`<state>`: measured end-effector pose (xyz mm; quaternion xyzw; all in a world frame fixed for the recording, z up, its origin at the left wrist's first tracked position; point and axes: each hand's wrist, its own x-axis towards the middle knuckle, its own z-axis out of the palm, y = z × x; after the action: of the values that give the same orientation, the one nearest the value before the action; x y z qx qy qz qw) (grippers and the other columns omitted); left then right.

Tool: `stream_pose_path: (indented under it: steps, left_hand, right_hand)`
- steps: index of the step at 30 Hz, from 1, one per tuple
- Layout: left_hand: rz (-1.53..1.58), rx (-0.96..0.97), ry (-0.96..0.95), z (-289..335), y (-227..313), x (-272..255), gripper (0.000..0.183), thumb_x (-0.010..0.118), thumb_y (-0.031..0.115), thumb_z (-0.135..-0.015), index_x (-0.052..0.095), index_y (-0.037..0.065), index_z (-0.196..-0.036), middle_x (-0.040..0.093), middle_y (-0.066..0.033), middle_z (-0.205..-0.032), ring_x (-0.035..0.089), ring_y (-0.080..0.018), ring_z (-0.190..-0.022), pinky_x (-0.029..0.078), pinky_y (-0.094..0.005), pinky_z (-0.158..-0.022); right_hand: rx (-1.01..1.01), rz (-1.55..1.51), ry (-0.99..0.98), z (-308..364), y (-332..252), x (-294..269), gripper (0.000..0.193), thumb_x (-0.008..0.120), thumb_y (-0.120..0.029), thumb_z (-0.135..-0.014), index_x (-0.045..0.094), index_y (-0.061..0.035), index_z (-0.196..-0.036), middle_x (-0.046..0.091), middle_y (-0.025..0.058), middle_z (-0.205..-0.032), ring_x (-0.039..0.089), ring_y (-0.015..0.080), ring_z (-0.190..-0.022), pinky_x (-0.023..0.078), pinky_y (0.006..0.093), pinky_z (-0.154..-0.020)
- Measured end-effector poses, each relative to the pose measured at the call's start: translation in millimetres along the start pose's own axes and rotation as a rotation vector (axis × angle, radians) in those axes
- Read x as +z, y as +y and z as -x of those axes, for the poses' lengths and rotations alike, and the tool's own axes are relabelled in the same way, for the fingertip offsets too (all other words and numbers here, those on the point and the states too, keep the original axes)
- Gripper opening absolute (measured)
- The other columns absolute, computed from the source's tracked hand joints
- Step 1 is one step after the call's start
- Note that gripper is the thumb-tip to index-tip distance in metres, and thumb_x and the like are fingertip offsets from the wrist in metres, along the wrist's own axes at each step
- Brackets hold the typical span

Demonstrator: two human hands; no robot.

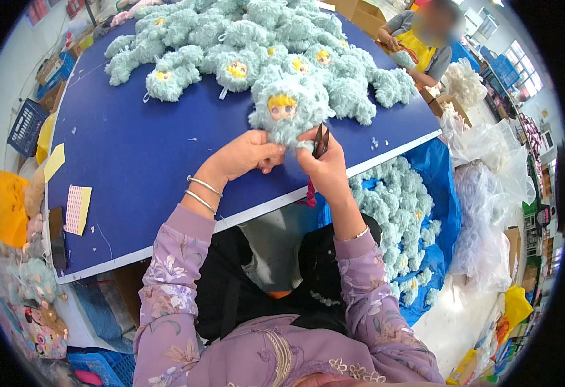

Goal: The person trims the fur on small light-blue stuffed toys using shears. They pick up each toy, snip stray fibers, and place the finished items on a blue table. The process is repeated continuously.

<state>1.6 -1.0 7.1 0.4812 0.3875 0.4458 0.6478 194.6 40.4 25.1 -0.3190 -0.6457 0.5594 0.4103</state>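
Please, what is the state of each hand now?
Left hand: closed, holding the pale-blue plush doll.
Right hand: closed, holding dark thread snips and touching the same doll.

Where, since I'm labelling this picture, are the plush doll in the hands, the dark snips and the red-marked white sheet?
Plush doll (282, 111): head view, on its face below the yellow fringe.
Dark snips (325, 141): head view, on one blade.
Red-marked white sheet (75, 209): head view, on its patterned middle.

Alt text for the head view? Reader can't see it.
A person's left hand and right hand hold a pale-blue plush doll over a blue table, dark snips also in the right. Similar dolls cover the far side, with a co-worker in yellow at upper right.
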Motion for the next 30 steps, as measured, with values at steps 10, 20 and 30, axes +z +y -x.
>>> stream_pose_path:
  steps: [10,20,30]
  left_hand:
    - [-0.307,0.088,0.129,-5.1,2.1,15.7,0.02,0.067,0.023,-0.089,0.06,0.007,-0.079,0.052,0.0036,-0.063,0.044,-0.0045,-0.053,0.035,-0.0216,-0.048]
    - [-1.014,0.719,1.14,-73.1,1.4,-15.4,0.062,0.076,0.025,-0.077,0.048,0.0,-0.127,0.057,-0.0177,-0.114,0.057,-0.0267,-0.101,0.044,-0.0381,-0.093]
    - [-0.627,0.444,0.801,-70.3,5.7,-1.2,0.071,0.07,0.02,-0.077,0.034,0.001,-0.134,0.053,-0.0233,-0.121,0.055,-0.0313,-0.113,0.045,-0.0375,-0.094]
  right_hand:
    - [-0.152,-0.322,0.283,-7.6,-27.5,-49.5,0.014,0.061,-0.014,-0.084,0.055,-0.0066,-0.094,0.05,-0.0018,-0.062,0.043,0.0062,-0.048,0.037,0.0214,-0.044]
    - [-0.024,-0.418,0.218,-28.2,-10.3,-92.6,0.029,0.057,-0.033,-0.093,0.062,-0.0067,-0.104,0.069,0.0086,-0.094,0.03,0.0042,-0.042,0.025,0.0202,-0.038]
    - [0.139,0.012,0.11,-41.1,22.6,-36.3,0.027,0.061,-0.028,-0.091,0.06,-0.0018,-0.098,0.065,0.0019,-0.081,0.042,0.0026,-0.053,0.033,0.0206,-0.044]
